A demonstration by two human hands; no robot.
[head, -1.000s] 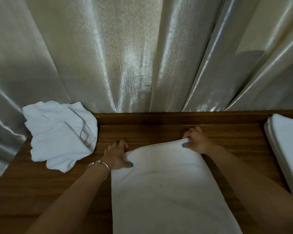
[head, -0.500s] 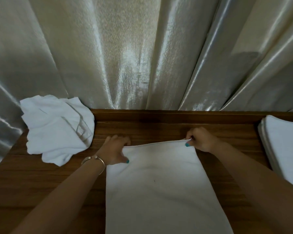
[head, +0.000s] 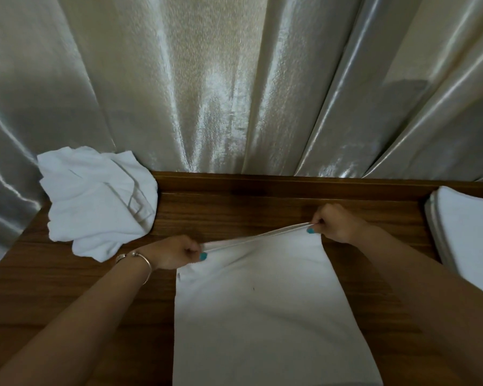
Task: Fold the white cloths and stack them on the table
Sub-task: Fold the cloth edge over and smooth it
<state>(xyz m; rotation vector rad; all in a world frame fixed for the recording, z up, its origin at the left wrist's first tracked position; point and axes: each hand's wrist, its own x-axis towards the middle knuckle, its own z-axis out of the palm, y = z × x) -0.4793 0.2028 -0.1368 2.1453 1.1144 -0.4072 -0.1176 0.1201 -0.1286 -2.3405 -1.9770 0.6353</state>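
Head view: far edge of the flat white terry cloth [head: 262, 316] now lifted off the brown wooden tabletop [head: 234, 210].
Left hand [head: 176, 253] and right hand [head: 336, 222] pinch its twelve-o'clock corners taut; the fold looks begun.

You see a flat white terry cloth [head: 262, 316] at the desk's near edge, a crumpled white pile [head: 95, 199] at its far-left corner, and folded white cloths [head: 469, 232] stacked along its right edge.

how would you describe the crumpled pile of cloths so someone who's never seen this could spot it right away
Start at the wooden table set against the shiny curtain and go to its far left corner. The crumpled pile of white cloths sits there, partly against the curtain. Unlike the flat cloth in the middle and the neat folded stack on the right, it is bunched and creased.
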